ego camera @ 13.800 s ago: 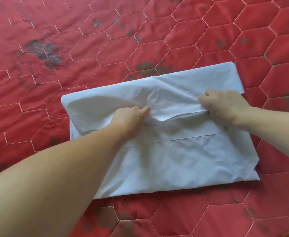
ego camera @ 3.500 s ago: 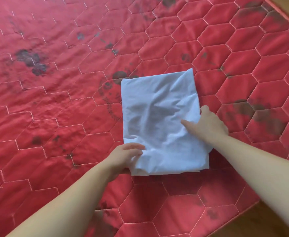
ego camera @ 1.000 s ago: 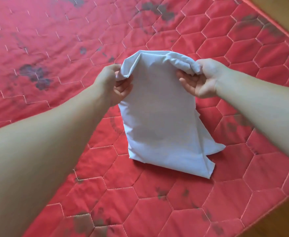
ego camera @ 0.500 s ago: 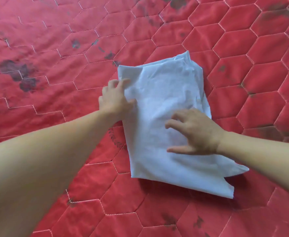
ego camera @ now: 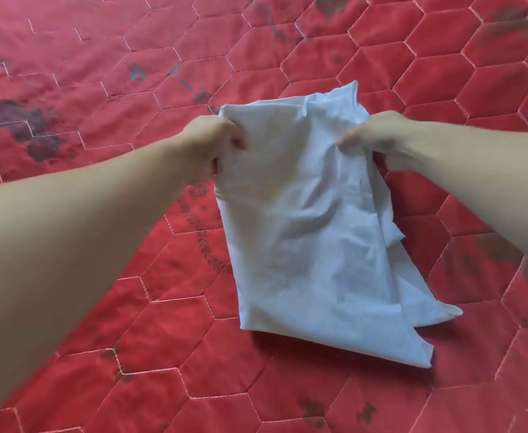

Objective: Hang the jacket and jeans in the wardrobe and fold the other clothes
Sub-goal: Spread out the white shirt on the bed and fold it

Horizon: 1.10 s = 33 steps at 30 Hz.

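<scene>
Surface: red quilt (ego camera: 319,54).
Cloth (ego camera: 303,239): white, folded, long axis runs from far to near-right.
Left hand (ego camera: 208,142): fingers curled, gripping far-left edge.
Right hand (ego camera: 378,135): fingers pinching far-right edge.

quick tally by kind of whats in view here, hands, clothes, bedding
hands: 2, the left hand and the right hand, each gripping the garment's far end
clothes: 1, a white folded garment
bedding: 1, a red quilted bedspread with a hexagon stitch pattern
total: 4
</scene>
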Available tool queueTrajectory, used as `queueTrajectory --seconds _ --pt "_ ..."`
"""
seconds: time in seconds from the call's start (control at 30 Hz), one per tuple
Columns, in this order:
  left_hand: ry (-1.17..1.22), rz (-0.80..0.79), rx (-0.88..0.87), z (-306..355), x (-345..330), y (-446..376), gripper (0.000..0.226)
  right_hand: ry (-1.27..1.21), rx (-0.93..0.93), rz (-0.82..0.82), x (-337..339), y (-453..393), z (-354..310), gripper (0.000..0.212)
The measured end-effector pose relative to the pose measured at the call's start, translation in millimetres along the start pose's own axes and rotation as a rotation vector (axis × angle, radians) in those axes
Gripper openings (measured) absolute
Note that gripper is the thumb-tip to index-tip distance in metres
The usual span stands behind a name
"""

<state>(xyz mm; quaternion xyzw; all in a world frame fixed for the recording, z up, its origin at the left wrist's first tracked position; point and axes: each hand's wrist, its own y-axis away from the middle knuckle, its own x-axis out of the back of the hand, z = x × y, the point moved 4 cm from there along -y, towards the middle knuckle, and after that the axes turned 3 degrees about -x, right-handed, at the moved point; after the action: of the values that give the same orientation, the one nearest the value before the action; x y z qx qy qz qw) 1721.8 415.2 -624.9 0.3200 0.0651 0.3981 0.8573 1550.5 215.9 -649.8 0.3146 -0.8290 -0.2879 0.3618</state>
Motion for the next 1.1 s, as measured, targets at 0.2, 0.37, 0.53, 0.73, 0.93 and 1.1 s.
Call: queueTrajectory --seconds 0.2,0.37,0.53,0.73,0.93,1.1 --pt "-0.052 -0.236 -0.271 3.7 10.0 56.1 0.037 -0.172 0.378 -0.056 37.0 67.4 10.5 0.028" --pt "-0.46 -0.209 -0.727 -22.3 2.8 121.2 0.022 0.406 0.736 0.22 58.2 138.2 71.7 0.023" --pt "-0.985 -0.22 -1.153 -69.3 -13.4 173.1 0.019 0.954 0.95 0.131 55.9 157.4 133.7 0.02" --pt "-1.463 -0.468 -1.007 -132.7 -24.2 186.4 0.029 1.384 0.933 0.116 21.0 168.2 204.2 0.023" --pt "-1.365 -0.224 -0.965 -116.3 -48.9 199.7 0.047 0.93 0.899 0.396 2.2 204.8 164.3 0.031" --pt "-1.455 -0.097 -0.761 -127.6 -73.1 177.5 0.083 0.878 0.753 0.292 -68.6 203.7 187.1 0.067"
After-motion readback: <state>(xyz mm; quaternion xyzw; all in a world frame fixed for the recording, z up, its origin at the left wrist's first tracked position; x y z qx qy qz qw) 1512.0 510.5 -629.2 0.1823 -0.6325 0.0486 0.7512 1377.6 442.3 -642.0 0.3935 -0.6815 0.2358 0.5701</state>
